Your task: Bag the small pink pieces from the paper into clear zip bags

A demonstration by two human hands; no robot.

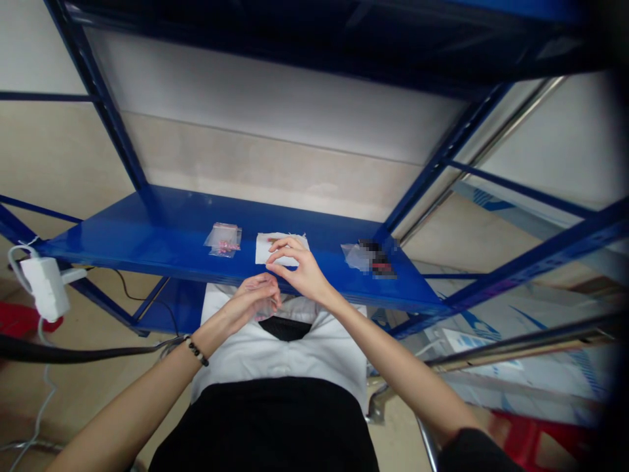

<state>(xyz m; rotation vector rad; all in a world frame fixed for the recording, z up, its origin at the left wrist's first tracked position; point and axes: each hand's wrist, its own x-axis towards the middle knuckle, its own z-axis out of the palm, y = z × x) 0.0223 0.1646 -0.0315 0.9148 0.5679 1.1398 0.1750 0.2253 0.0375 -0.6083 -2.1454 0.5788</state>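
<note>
In the head view my left hand (253,301) is just off the front edge of the shelf, over my lap, its fingers curled. They are closed on what looks like a small clear plastic bag (268,309), partly hidden by the hand. Just above and to the right, my right hand (299,269) reaches over the shelf edge with thumb and index tips close together; anything pinched there is too small to make out. Under its fingers lies a white sheet of paper (263,250) with a small brownish item (272,240) on it, partly covered.
On the blue shelf (181,219), small zip bags (223,239) with pink pieces lie to the left. A clear bag and a dark packet (378,259), partly pixelated, lie to the right. Blue uprights frame both sides; a white power adapter (49,288) hangs at left.
</note>
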